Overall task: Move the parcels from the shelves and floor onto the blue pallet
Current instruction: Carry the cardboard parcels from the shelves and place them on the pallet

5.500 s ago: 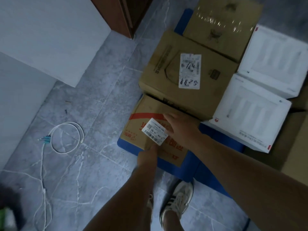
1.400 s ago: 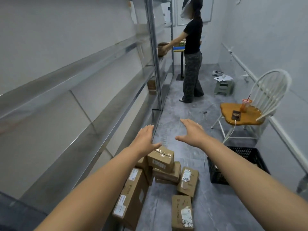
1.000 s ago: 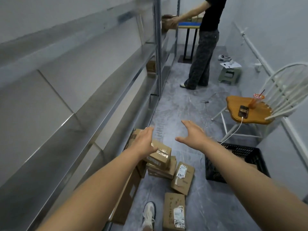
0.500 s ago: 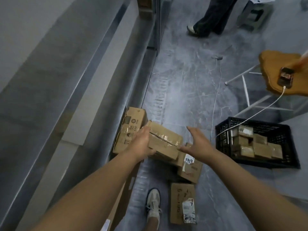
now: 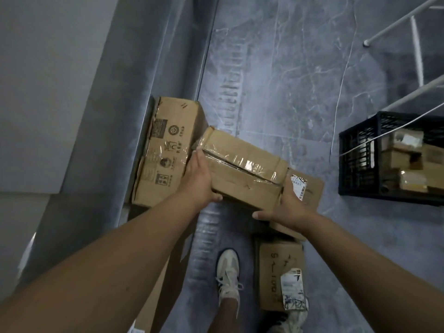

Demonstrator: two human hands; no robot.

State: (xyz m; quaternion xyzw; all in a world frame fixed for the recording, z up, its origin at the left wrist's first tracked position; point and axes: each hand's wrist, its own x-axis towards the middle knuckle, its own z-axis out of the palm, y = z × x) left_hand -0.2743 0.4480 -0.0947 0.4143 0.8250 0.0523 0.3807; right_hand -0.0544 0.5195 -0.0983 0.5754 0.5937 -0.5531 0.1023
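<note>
From my head camera I look straight down at my two bare arms reaching to a taped parcel [image 5: 242, 171], a brown cardboard box banded with shiny clear tape, which I hold between both hands above the grey marbled floor [image 5: 276, 68]. My left hand [image 5: 198, 181] clasps its left end, the fingers [image 5: 197, 155] lying along that end and the thumb hooked round the near lower edge. My right hand [image 5: 288, 207] grips the near right corner, thumb wrapped under the near edge; the other fingers of that hand are hidden behind the box. The parcel sits tilted, its far left corner toward the shelving, and I cannot tell whether it is clear of the boxes beneath it. Just left of it, touching my left hand, a large printed carton [image 5: 163, 152] lies against the foot of the metal shelf [image 5: 134, 68]. Under my right hand a flatter labelled parcel [image 5: 310, 188] shows its white sticker, and nearer to me a scribbled parcel [image 5: 278, 272] with a crumpled label lies on the floor beside my white sneaker [image 5: 228, 270]. Well off to the right stands a black crate [image 5: 358, 155] holding several small parcels [image 5: 408, 162], with a thin white cable [image 5: 343, 68] running across the floor and over the crate, and white chair legs [image 5: 415, 44] beyond it.
</note>
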